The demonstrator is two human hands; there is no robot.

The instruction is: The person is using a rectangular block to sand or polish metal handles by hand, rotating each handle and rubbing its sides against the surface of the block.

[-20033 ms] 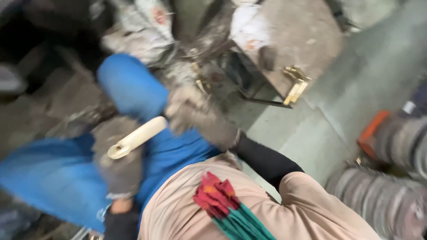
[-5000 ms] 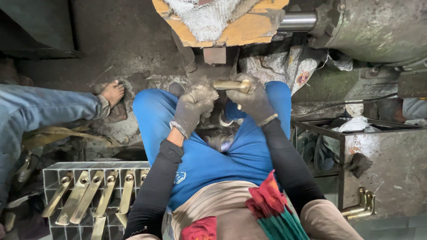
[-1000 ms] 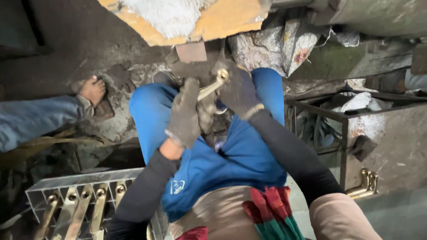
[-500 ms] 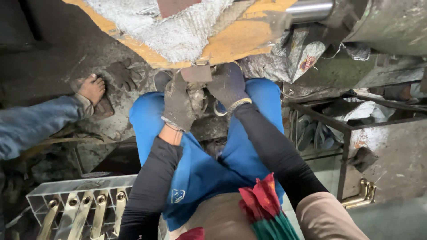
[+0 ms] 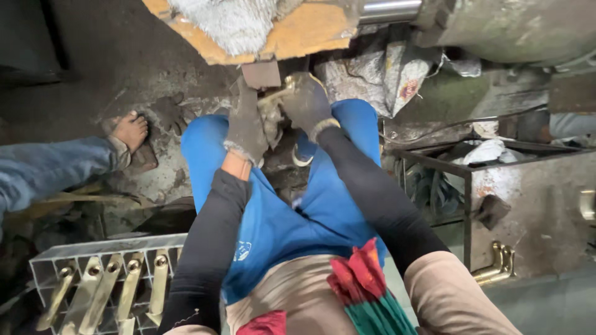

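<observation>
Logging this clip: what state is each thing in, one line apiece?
left hand: gloved, gripping the brass piece
right hand: gloved, gripping the brass piece
brass piece: held up against the padded wheel
padded wheel: frayed, spin not discernible
metal rack: loaded with brass handles
brass handles: lying side by side

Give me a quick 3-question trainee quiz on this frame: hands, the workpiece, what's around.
1. True or false: both hands, left hand and right hand, wear grey work gloves.
2. Multiple choice: the brass piece held between the hands sits closest to
A. the metal rack
B. the wheel
C. the bare foot
3. Fill in: the metal rack at lower left holds a row of ______-coloured handle-shaped parts.

Key: 1 true; 2 B; 3 brass
</observation>
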